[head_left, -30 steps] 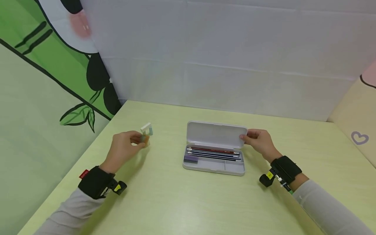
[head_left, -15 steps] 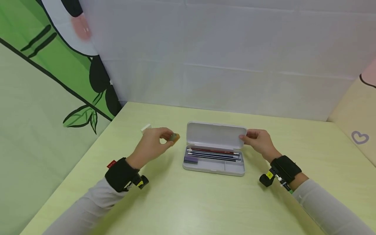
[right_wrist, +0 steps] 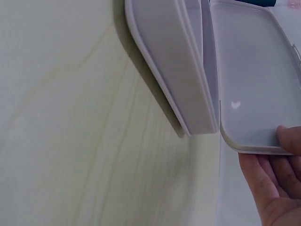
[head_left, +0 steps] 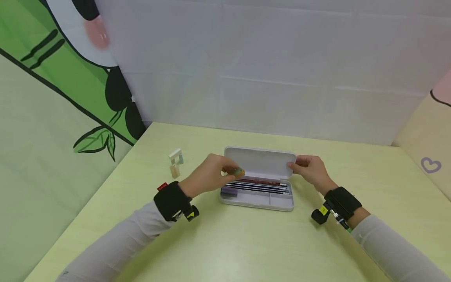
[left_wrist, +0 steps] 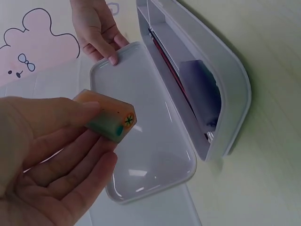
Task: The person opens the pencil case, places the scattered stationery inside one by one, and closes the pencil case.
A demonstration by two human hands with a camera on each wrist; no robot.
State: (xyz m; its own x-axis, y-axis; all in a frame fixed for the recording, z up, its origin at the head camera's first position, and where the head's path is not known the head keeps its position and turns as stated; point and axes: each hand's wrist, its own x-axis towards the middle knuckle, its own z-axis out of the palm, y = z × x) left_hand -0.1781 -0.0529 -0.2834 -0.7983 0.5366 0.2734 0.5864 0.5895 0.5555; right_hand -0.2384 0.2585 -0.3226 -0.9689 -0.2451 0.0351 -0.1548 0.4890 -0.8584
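Over the open pale-grey plastic pencil case (head_left: 251, 201), toward ten o'clock, the left hand (head_left: 211, 176) pinches an orange-and-green block (left_wrist: 110, 106) between its fingers, probably light and firm, best held by its flat sides. At three o'clock, the right hand (head_left: 312, 171) clamps its fingers on the stiff-looking grey lid (head_left: 265, 162).

I find the surface (head_left: 246, 246) pale yellow, with faint wood grain in the right wrist view. Behind it hangs a greyish-white sheet (head_left: 264, 70), creased horizontally. To my left stands a pale green panel (head_left: 38, 129) bearing a diagonal green band (head_left: 70, 70), black ovals (head_left: 116, 90), a leaf spray (head_left: 93, 141) and a pink patch (head_left: 96, 32). To my right, a cream panel (head_left: 428, 129) carries a purple heart outline (head_left: 430, 165). The left wrist view records a pink figure (left_wrist: 44, 44) with a bow (left_wrist: 26, 62).
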